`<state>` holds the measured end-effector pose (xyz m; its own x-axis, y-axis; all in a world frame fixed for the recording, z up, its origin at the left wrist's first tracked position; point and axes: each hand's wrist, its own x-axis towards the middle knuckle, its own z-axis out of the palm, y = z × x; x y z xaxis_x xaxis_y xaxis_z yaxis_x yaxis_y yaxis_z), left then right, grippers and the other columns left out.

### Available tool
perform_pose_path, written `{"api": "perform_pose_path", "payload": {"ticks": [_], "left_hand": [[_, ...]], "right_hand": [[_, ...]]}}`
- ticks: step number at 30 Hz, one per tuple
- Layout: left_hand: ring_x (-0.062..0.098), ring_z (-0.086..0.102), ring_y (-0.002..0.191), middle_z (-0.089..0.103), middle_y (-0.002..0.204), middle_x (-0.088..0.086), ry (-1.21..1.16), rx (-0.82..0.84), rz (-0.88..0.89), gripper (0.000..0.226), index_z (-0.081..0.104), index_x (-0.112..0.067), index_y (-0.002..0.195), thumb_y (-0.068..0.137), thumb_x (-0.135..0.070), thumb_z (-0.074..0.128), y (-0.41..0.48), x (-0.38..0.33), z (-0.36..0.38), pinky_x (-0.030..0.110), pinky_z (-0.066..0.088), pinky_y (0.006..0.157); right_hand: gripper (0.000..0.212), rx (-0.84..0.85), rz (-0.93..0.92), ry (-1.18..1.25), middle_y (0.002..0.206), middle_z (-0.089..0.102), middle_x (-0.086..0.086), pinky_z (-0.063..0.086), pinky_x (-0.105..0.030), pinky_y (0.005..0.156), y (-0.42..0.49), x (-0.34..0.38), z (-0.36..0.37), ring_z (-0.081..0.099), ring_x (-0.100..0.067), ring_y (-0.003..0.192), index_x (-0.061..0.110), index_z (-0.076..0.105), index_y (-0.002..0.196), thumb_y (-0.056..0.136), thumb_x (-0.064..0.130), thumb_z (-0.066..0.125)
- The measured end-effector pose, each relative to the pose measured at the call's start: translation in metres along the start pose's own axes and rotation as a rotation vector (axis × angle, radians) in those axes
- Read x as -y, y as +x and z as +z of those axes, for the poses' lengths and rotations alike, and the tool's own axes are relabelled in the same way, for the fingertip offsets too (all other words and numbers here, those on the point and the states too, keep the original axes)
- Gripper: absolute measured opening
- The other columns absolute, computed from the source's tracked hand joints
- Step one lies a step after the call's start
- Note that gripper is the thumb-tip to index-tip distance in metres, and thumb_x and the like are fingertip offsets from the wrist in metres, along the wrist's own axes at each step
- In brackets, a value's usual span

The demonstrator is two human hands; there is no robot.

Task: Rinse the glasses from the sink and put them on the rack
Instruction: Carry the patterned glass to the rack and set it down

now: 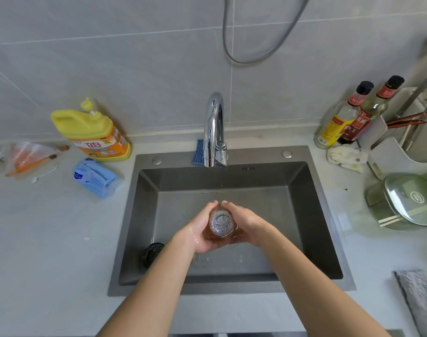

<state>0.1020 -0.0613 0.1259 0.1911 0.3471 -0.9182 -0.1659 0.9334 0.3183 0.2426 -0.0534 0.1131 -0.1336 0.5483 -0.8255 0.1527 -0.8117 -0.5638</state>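
A glass (221,224) is cupped between left hand (201,231) and right hand (246,224) over the sink (304,215) — best turned under the faucet (215,132) so every side is rinsed.

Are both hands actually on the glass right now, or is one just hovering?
Touching. The head view shows the left hand and the right hand wrapped around the sides of the glass, cupping it above the sink.
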Motion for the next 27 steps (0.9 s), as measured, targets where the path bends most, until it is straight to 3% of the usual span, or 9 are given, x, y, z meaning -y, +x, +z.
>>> {"api": "perform_pose_path", "payload": {"ticks": [5, 7, 9, 11, 14, 17, 20, 23, 27], "left_hand": [[0.027, 0.077, 0.103, 0.079, 0.112, 0.015, 0.146, -0.004, 0.098, 0.057, 0.069, -0.015, 0.126, 0.09, -0.06, 0.071, 0.0, 0.003, 0.007, 0.039, 0.064, 0.084], [0.025, 0.078, 0.098, 0.079, 0.116, 0.013, 0.19, 0.031, 0.175, 0.051, 0.063, -0.022, 0.133, 0.091, -0.048, 0.075, -0.004, 0.001, 0.013, 0.036, 0.064, 0.077], [0.028, 0.077, 0.103, 0.078, 0.118, 0.012, 0.218, 0.052, 0.269, 0.051, 0.059, -0.024, 0.136, 0.09, -0.035, 0.08, -0.002, -0.001, 0.016, 0.04, 0.064, 0.084], [0.033, 0.074, 0.109, 0.076, 0.12, 0.015, 0.234, 0.104, 0.346, 0.053, 0.062, -0.015, 0.136, 0.088, -0.025, 0.083, -0.003, 0.0, 0.018, 0.047, 0.058, 0.097], [0.03, 0.073, 0.104, 0.076, 0.116, 0.013, 0.261, 0.162, 0.439, 0.047, 0.067, -0.008, 0.128, 0.084, -0.008, 0.083, -0.006, 0.001, 0.016, 0.046, 0.057, 0.094], [0.028, 0.072, 0.115, 0.068, 0.133, 0.008, 0.3, 0.174, 0.543, 0.077, 0.052, -0.012, 0.141, 0.075, 0.008, 0.085, -0.014, 0.001, 0.015, 0.05, 0.058, 0.098], [0.029, 0.066, 0.125, 0.063, 0.139, 0.009, 0.381, 0.218, 0.646, 0.099, 0.047, -0.019, 0.145, 0.058, 0.0, 0.092, -0.023, 0.003, 0.007, 0.055, 0.056, 0.101], [0.025, 0.067, 0.125, 0.069, 0.132, 0.006, 0.513, 0.294, 0.71, 0.097, 0.05, -0.025, 0.142, 0.058, -0.01, 0.096, -0.031, 0.003, -0.004, 0.055, 0.055, 0.102], [0.016, 0.068, 0.123, 0.071, 0.131, 0.003, 0.62, 0.42, 0.718, 0.093, 0.055, -0.024, 0.14, 0.06, -0.007, 0.098, -0.041, 0.005, -0.009, 0.037, 0.055, 0.103]], "right_hand": [[0.024, 0.001, -0.117, 0.03, 0.119, 0.07, -0.005, 0.06, -0.049, 0.095, -0.017, -0.009, -0.017, 0.074, -0.024, 0.097, 0.035, 0.059, 0.122, 0.1, 0.039, 0.052], [0.043, -0.019, -0.172, 0.07, 0.123, 0.068, -0.002, 0.061, -0.042, 0.094, -0.022, -0.015, -0.024, 0.072, -0.018, 0.099, 0.046, 0.048, 0.137, 0.096, 0.036, 0.055], [0.049, -0.042, -0.227, 0.092, 0.126, 0.068, -0.002, 0.061, -0.036, 0.091, -0.026, -0.021, -0.028, 0.072, -0.016, 0.101, 0.036, 0.048, 0.142, 0.093, 0.036, 0.057], [0.038, -0.091, -0.286, 0.142, 0.115, 0.069, -0.004, 0.06, -0.032, 0.084, -0.037, -0.025, -0.028, 0.07, -0.015, 0.089, 0.021, 0.055, 0.136, 0.098, 0.025, 0.056], [0.031, -0.154, -0.404, 0.187, 0.114, 0.073, -0.003, 0.058, -0.026, 0.078, -0.053, -0.033, -0.026, 0.072, -0.01, 0.087, 0.019, 0.062, 0.13, 0.1, 0.014, 0.056], [0.045, -0.22, -0.509, 0.16, 0.126, 0.072, 0.001, 0.057, -0.033, 0.099, -0.067, -0.042, -0.018, 0.071, -0.012, 0.11, 0.027, 0.059, 0.138, 0.096, 0.012, 0.06], [0.049, -0.269, -0.617, 0.142, 0.126, 0.072, 0.004, 0.054, -0.031, 0.102, -0.083, -0.051, -0.002, 0.07, -0.011, 0.116, 0.032, 0.057, 0.141, 0.099, 0.009, 0.065], [0.054, -0.361, -0.68, 0.163, 0.129, 0.071, 0.008, 0.053, -0.028, 0.1, -0.094, -0.062, 0.018, 0.067, -0.007, 0.121, 0.035, 0.054, 0.146, 0.098, 0.016, 0.07], [0.056, -0.457, -0.689, 0.279, 0.131, 0.069, 0.008, 0.056, -0.018, 0.09, -0.116, -0.079, 0.04, 0.067, -0.001, 0.117, 0.029, 0.053, 0.147, 0.096, 0.014, 0.072]]}}
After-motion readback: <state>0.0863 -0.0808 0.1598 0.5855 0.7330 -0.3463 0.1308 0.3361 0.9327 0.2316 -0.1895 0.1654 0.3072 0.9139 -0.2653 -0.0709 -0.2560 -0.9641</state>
